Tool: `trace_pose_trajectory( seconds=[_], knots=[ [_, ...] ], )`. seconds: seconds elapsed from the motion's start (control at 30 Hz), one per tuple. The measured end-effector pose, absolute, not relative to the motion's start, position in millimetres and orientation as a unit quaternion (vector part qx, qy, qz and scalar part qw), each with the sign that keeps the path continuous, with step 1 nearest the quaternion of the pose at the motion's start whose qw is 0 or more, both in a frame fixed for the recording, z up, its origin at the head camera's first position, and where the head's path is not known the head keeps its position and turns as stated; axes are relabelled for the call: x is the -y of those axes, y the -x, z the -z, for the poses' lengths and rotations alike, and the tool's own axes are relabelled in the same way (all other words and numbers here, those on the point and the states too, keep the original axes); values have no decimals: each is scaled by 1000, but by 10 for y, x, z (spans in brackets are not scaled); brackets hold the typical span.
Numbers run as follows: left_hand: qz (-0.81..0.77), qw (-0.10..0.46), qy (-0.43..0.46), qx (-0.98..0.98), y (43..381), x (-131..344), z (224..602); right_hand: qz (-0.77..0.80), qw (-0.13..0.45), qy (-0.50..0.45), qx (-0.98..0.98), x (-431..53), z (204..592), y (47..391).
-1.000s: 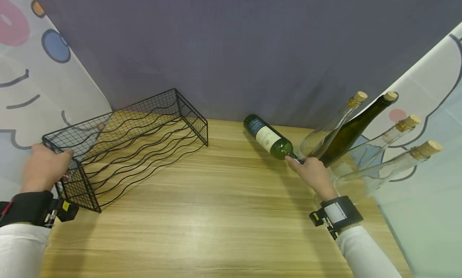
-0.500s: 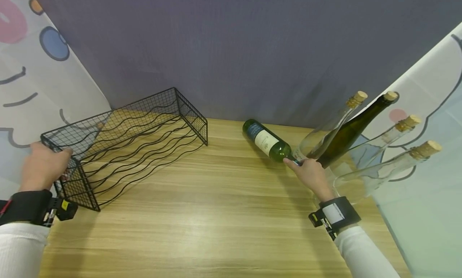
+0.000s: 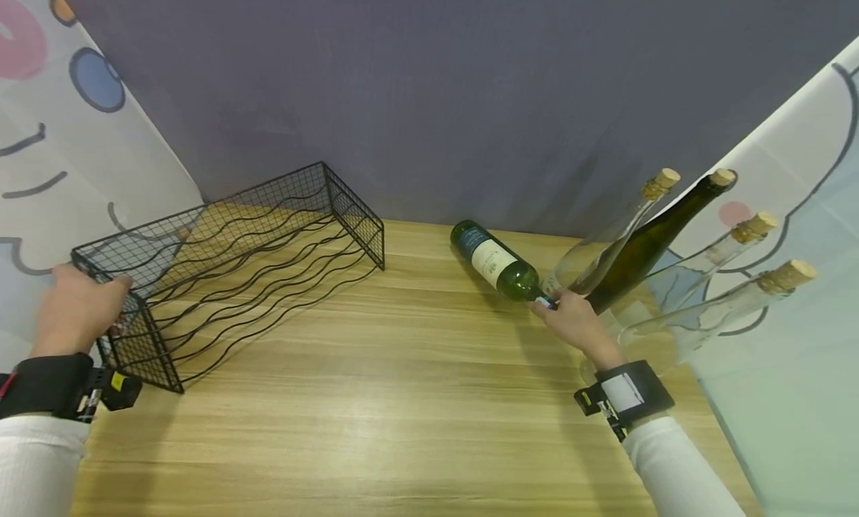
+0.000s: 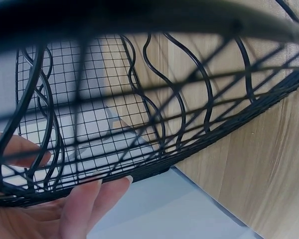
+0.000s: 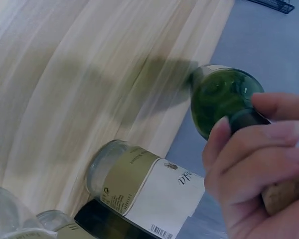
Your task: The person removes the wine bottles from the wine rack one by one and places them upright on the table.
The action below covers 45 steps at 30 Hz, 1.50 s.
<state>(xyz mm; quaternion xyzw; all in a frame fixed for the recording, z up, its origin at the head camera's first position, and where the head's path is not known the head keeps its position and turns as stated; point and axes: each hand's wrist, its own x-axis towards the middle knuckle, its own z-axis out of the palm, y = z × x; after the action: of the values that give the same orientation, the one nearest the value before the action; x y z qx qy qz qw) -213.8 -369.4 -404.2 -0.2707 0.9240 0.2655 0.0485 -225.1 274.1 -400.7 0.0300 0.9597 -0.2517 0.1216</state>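
At the left, my left hand (image 3: 80,308) grips the end panel of a black wire wine rack (image 3: 359,217). Its fingers (image 4: 79,206) curl round the mesh in the left wrist view. My right hand (image 3: 576,324) holds a green wine bottle (image 3: 494,263) by its neck. The bottle slants, base toward the back wall, with a blue and cream label. In the right wrist view the fingers wrap the neck, largely hiding it, and a cork (image 5: 286,195) shows under the hand. The bottle's green shoulder (image 5: 219,99) faces that camera.
Right of the bottle, corked bottles stand close together: a dark green bottle (image 3: 634,256) and clear ones, including a front clear bottle (image 3: 705,319). Their labels show in the right wrist view. A grey back wall (image 3: 429,99) and patterned side panels bound the wooden table (image 3: 349,420).
The green wine bottle has shifted very slightly toward the person, still in the right hand. The left hand stays on the rack, and the standing bottles keep their places.
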Motion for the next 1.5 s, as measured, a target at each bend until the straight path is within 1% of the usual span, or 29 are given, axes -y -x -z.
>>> trace_pose_trajectory(
  seconds=[0.13,0.2,0.37,0.63,0.83,0.93,1.03,1.17,1.33,1.5],
  knots=[
    [-259,47,276,-924,2138,3684,4036,256,118,-12,-959,-2746,3946,2222],
    [-257,47,278,-924,2139,3674,4036,247,100,0,-964,-2755,3906,2199],
    [-260,51,283,-922,2148,3676,4038,240,22,7,-970,-2770,3837,2151],
    [-265,48,281,-921,2126,3691,4044,309,-101,-26,-945,-2715,3769,2134],
    [-260,43,279,-924,2111,3686,4039,427,-204,-78,-878,-2663,3748,2142],
    [-259,43,282,-923,2115,3675,4036,498,-238,-98,-828,-2645,3740,2168],
    [-261,39,279,-923,2116,3669,4039,586,-248,-108,-764,-2631,3730,2198],
    [-264,37,275,-924,2116,3666,4047,654,-253,-95,-707,-2621,3732,2229],
    [-263,39,269,-926,2126,3673,4048,695,-270,-56,-664,-2623,3742,2242],
    [-271,31,264,-925,2129,3694,4053,713,-281,6,-643,-2616,3744,2253]
  ],
)
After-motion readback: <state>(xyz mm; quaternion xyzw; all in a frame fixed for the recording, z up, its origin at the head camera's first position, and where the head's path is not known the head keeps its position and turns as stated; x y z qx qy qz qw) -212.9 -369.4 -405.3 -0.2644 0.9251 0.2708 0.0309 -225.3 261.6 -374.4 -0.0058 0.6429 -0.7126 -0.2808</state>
